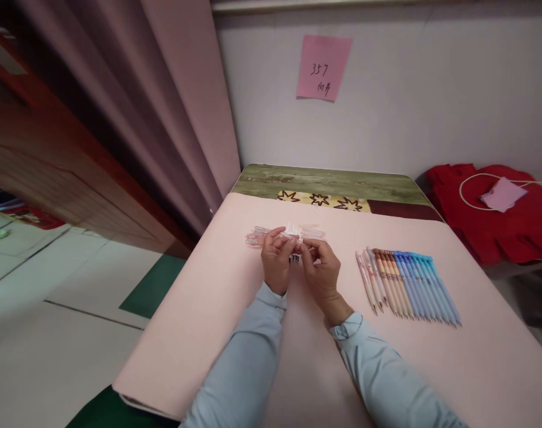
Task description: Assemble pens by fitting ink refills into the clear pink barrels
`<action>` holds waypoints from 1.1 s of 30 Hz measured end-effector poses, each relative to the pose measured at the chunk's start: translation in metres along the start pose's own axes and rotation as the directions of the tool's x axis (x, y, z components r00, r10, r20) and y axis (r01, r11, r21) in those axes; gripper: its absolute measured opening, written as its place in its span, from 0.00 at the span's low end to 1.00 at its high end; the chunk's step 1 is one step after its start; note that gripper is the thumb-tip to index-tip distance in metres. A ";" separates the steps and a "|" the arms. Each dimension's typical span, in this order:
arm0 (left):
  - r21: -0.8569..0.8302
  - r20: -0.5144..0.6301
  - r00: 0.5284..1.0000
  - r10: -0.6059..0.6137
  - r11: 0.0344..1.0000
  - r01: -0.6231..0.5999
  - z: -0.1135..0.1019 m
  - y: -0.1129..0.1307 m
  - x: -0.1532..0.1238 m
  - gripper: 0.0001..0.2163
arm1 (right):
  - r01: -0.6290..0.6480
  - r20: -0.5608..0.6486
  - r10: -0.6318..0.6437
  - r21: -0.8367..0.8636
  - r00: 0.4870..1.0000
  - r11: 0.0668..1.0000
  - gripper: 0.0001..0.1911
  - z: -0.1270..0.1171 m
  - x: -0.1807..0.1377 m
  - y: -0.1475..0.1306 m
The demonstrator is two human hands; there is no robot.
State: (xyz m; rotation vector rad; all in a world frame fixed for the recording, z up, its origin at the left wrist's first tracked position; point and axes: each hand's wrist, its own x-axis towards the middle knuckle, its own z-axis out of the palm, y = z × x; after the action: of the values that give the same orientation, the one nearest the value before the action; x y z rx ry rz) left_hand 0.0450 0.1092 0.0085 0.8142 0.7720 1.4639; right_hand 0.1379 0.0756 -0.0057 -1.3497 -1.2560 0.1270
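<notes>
My left hand (276,260) and my right hand (321,265) meet over the middle of the table, fingertips pinched close together. Whatever small, pale piece they hold between them is too small to make out. Just behind the hands lie pinkish, see-through pen barrels (254,238) on the left and more pale, slim pen parts (313,231) on the right. White slender parts (293,228) stick out above my fingers. Below the fingertips, small pieces with dark ends (294,258) show. To the right, a row of finished-looking pens (407,285) lies side by side, tips toward me, in pink, brown and blue.
A pale pink cover (199,333) lies over the table, whose green wood-grain top (333,176) shows at the back. A red cloth (494,220) with a cord is at the right. A curtain (181,107) and wooden door (69,154) border the left.
</notes>
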 end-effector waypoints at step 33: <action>-0.177 0.132 0.972 -0.193 0.960 0.215 0.000 0.007 0.003 0.11 | -0.193 0.248 0.426 -0.625 0.870 0.757 0.12 0.019 0.164 0.099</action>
State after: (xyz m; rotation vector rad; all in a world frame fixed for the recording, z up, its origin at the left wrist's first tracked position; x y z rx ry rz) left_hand 0.0415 0.1116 0.0144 0.6456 0.6009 1.2731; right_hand 0.2470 0.2332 0.0101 -2.1638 -1.4375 0.2646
